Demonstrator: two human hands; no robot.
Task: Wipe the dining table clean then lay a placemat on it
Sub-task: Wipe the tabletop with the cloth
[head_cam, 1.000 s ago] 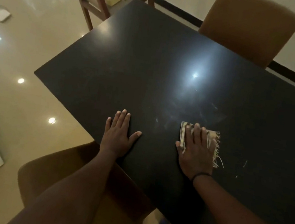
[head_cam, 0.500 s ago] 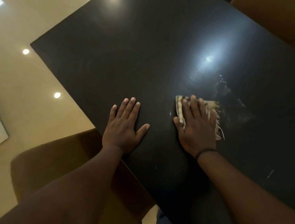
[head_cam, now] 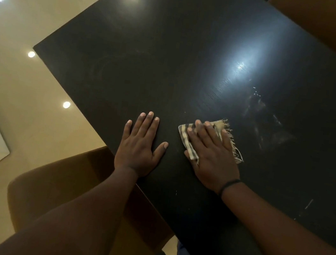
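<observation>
the right hand [head_cam: 210,155] lies flat with straight fingers pressing a small striped cloth [head_cam: 187,139] onto the dark table [head_cam: 171,63], near its front edge. the left hand [head_cam: 139,145] rests open and flat just beside it, holding nothing. the cloth looks thin, limp and frayed along one side, so it likely bunches unless pressed under the palm. pale smears [head_cam: 271,124] remain further right. no placemat is in view.

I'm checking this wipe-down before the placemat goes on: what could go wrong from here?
1. The small cloth under the right hand may only spread the pale smears on the table.
2. The left hand, pressed flat, could leave prints.
3. The cloth's frayed fringe might shed threads.
</observation>
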